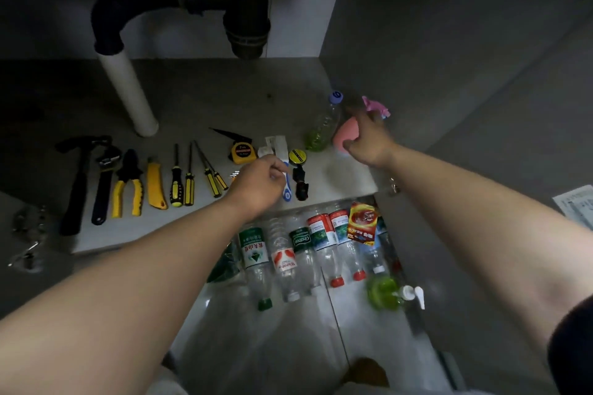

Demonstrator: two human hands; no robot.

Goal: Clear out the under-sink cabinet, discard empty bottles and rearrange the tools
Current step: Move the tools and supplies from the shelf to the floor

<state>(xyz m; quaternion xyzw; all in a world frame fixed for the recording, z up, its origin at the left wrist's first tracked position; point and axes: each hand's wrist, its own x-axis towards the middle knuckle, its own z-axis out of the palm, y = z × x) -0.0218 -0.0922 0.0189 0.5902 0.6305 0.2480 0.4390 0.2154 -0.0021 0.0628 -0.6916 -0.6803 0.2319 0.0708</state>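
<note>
On the cabinet floor (199, 99) a row of tools lies side by side: a black hammer (75, 186), a wrench (102, 183), yellow pliers (127, 186), a yellow utility knife (155, 184) and several screwdrivers (189, 179). A yellow tape measure (241, 151) sits behind them. My left hand (256, 184) pinches a blue-and-white brush (286, 191) beside a black tool (301, 181). My right hand (369, 139) grips a pink spray bottle (341, 135) at the back right, next to a clear bottle with green liquid (322, 125).
Several empty plastic bottles (285, 253) lie in a row on the floor in front of the cabinet, with a red packet (362, 224) and a green pump bottle (385, 293). A black drain trap (247, 9) and white pipe (128, 93) hang over the back left.
</note>
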